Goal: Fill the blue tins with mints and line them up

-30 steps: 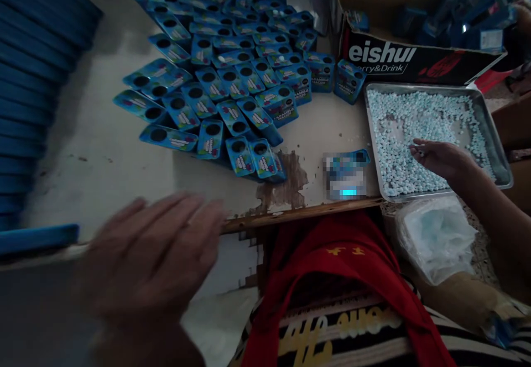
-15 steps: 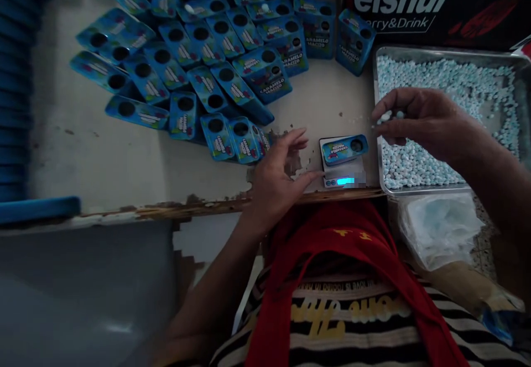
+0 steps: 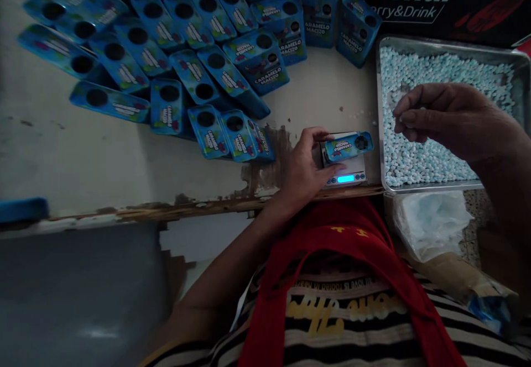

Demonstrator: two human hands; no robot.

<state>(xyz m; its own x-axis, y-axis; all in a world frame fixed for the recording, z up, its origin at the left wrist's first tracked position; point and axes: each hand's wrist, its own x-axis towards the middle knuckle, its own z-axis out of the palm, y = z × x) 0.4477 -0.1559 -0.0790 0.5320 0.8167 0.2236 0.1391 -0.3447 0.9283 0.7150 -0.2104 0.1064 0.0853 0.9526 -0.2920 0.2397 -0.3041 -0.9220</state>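
Flanking scale [image 3: 346, 172]: piled boxes [image 3: 199, 74], candy tray [image 3: 431, 188]; left fingers [image 3: 314, 134] grip tin [image 3: 347, 147], right fingers [image 3: 409, 117] pinched.

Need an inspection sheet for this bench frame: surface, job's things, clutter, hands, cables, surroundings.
Surface: pale table, front edge chipped and stained.
Job's things: small blue box lying on a pocket scale with its display lit; metal tray of pale blue candies to the right of it.
Clutter: pile of blue boxes with round holes across the table's far side; clear plastic bag below the tray.
Grippers (hands): left hand at the box's left end, grip unclear; right hand over the tray, fingers pinched, contents not visible.
Cables: nothing seen.
Surroundings: printed carton behind the tray; blue stack at the left edge.
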